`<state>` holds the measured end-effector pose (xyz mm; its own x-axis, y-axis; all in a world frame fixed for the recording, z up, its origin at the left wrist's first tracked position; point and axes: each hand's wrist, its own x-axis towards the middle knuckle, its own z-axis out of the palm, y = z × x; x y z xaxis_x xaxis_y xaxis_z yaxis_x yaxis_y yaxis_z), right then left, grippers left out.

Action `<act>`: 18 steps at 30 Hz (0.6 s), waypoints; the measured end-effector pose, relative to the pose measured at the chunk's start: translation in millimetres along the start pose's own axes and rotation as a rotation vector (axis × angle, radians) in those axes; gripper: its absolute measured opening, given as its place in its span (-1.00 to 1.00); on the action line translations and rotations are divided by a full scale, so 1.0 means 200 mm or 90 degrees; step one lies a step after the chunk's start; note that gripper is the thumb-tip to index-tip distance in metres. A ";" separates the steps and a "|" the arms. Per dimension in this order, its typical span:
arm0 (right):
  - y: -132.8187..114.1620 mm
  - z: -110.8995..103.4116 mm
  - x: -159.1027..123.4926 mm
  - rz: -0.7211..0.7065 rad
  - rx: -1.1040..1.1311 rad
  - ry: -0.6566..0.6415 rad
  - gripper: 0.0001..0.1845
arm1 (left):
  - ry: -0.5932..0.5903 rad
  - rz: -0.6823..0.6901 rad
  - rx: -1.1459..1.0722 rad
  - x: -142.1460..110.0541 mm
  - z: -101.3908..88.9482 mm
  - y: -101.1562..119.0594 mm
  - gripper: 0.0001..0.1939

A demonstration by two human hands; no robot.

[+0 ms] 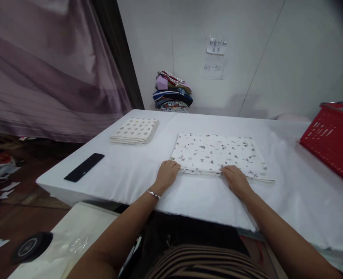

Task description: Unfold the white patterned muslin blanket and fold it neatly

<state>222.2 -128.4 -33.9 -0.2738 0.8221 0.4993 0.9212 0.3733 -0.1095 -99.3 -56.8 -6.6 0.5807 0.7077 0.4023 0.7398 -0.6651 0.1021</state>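
A white cloth with small grey prints (pixel 215 152) lies folded in layers on the white-covered table (pixel 136 164) in front of me. At its near left corner, my left hand (pixel 168 173) grips the layered edge, fingers closed over it. My right hand (pixel 235 179) pinches the same near edge around its middle, thumb tucked under or behind the fabric. To the right of that hand, the lower layer sticks out a little past the upper one. A second cloth, cream with grey motifs (pixel 135 131), lies folded into a thick rectangle at the back left.
A black phone (pixel 84 167) lies near the table's left edge. The red plastic basket (pixel 332 141) stands at the right. Against the wall rises a stack of folded fabrics (pixel 174 93). Below left is a pale surface (pixel 81 228) with a round black object (pixel 32 247).
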 end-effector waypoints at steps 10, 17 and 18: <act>-0.01 -0.02 0.01 0.003 0.004 -0.016 -0.70 | -0.018 0.006 -0.005 0.02 0.00 0.00 -0.82; -0.07 -0.04 0.08 -0.025 -0.024 -0.078 -0.73 | -0.018 0.084 0.032 0.09 0.01 0.09 -0.85; -0.08 -0.03 0.10 -0.034 -0.025 -0.087 -0.74 | -0.020 0.093 0.041 0.10 0.02 0.11 -0.85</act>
<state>203.2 -120.8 -16.0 -0.3554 0.8532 0.3817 0.9136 0.4034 -0.0511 -70.2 -55.6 0.8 0.6937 0.6119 0.3799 0.6657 -0.7461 -0.0141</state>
